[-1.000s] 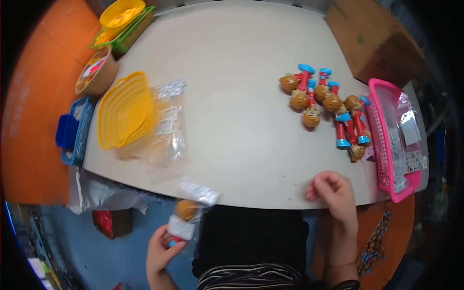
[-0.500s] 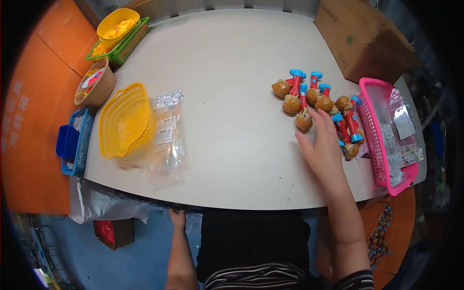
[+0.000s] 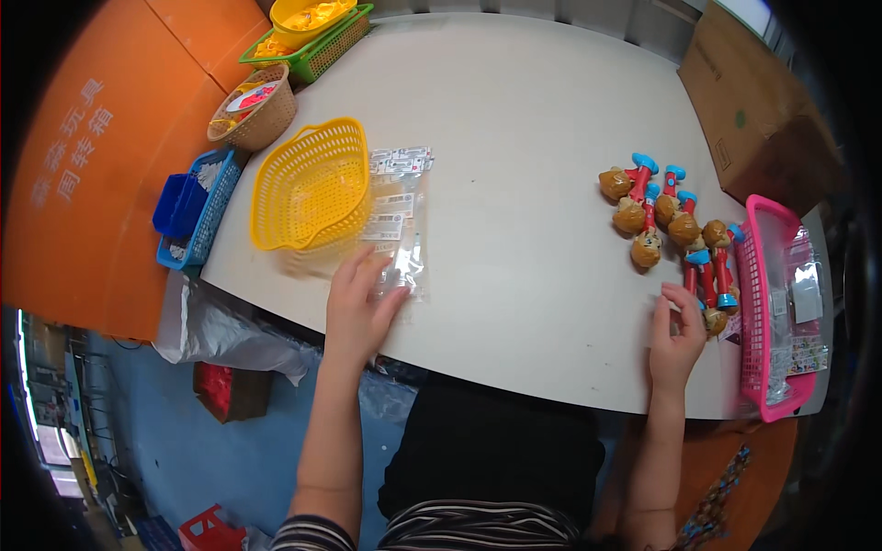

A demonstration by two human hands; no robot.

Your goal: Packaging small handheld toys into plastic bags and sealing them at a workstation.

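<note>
Bags [image 3: 415, 262] of clear plastic with patterned strips lie flat on the left part of the table [image 3: 524, 202], just right of a yellow perforated basket [image 3: 317, 197]. My left hand [image 3: 353, 312] is over their near edge, its grip spread, thumb apart from the fingers; whether the fingertips touch the plastic I cannot tell. Toy figures [image 3: 684, 230] with brown heads, red bodies and blue feet lie clustered at the table's right. My right hand [image 3: 675, 347] is just on the near side of them, its grip loosely curled; whether thumb and fingertips meet I cannot tell. Right of the cluster, a pink basket [image 3: 754, 303] holds clear packets [image 3: 808, 308]; beyond it stands a cardboard box [image 3: 749, 101]. Along the left edge: a blue basket [image 3: 221, 197], a tan basket [image 3: 268, 119] and a green basket [image 3: 336, 50].
</note>
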